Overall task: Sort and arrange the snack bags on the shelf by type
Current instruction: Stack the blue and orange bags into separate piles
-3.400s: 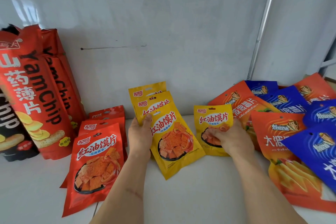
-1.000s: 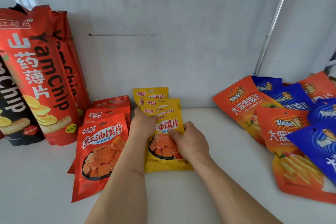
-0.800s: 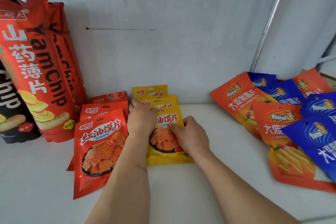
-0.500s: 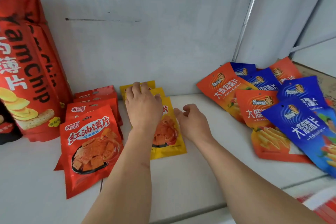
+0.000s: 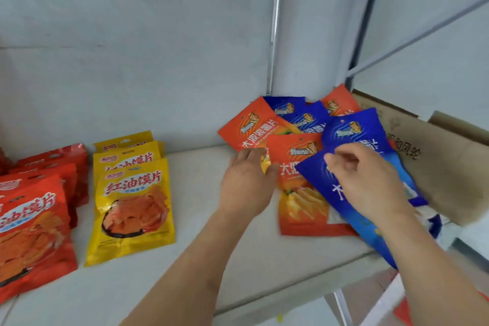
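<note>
Glossy flat foil snack bags, mixed orange and blue, shelf right. My left hand (image 5: 247,182) rests open on an orange bag (image 5: 301,193); my right hand (image 5: 367,180) seemingly pinches the blue bag (image 5: 344,209), blurred.

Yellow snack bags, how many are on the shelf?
3: front yellow bag, middle yellow bag behind it, rear yellow bag by the wall. More may be hidden.
</note>
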The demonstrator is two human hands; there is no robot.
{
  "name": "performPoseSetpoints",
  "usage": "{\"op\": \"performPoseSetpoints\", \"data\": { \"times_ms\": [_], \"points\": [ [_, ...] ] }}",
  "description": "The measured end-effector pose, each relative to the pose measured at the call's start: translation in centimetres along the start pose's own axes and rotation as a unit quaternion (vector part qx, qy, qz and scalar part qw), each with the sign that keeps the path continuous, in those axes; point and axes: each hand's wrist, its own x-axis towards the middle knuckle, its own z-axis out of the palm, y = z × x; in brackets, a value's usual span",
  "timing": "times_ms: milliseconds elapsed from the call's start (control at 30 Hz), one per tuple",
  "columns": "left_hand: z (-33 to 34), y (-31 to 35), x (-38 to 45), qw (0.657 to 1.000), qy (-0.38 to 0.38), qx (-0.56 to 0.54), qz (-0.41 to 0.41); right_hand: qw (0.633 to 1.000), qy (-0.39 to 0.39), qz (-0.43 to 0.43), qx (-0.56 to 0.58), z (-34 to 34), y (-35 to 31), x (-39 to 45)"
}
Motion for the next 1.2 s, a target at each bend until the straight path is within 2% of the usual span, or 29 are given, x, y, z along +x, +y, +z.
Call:
{"op": "performPoseSetpoints", "data": {
  "times_ms": [200, 333, 400, 467, 533, 733, 933, 1100, 1200],
  "points": [
    [6.0, 6.2, -0.6, 0.990, -0.083, 0.033, -0.112, 0.994, -0.034, 0.082, -0.064, -3.8, 8.9, 2.5],
    [8.1, 8.1, -0.2, 0.983, -0.088, 0.016, -0.162, 0.986, -0.042, 0.122, -0.109, -3.4, 11.4, 3.2],
    [8.7, 8.4, 0.4, 0.977, -0.081, -0.066, -0.187, 0.983, -0.052, 0.149, -0.091, -2.7, 11.9, 3.5],
    [9.1, 8.6, 1.1, 0.952, -0.071, -0.194, -0.226, 0.980, -0.072, 0.174, -0.062, -2.0, 12.1, 4.0],
    [9.1, 8.7, 1.8, 0.929, -0.051, -0.264, -0.253, 0.976, -0.089, 0.192, -0.040, -1.6, 12.1, 4.6],
    [9.3, 7.3, 3.2, 0.896, 0.007, -0.336, -0.291, 0.979, -0.085, 0.183, -0.025, -1.0, 11.9, 6.7],
    [10.4, 6.8, 3.6, 0.872, 0.047, -0.395, -0.284, 0.967, -0.109, 0.179, 0.143, -1.9, 10.8, 8.4],
    [9.8, 7.1, 3.9, 0.817, 0.089, -0.486, -0.296, 0.948, -0.097, 0.184, 0.241, -2.9, 9.0, 9.8],
    [9.1, 6.5, 4.8, 0.795, 0.094, -0.520, -0.299, 0.943, -0.137, 0.188, 0.237, -2.7, 8.5, 10.8]
  ]
}}
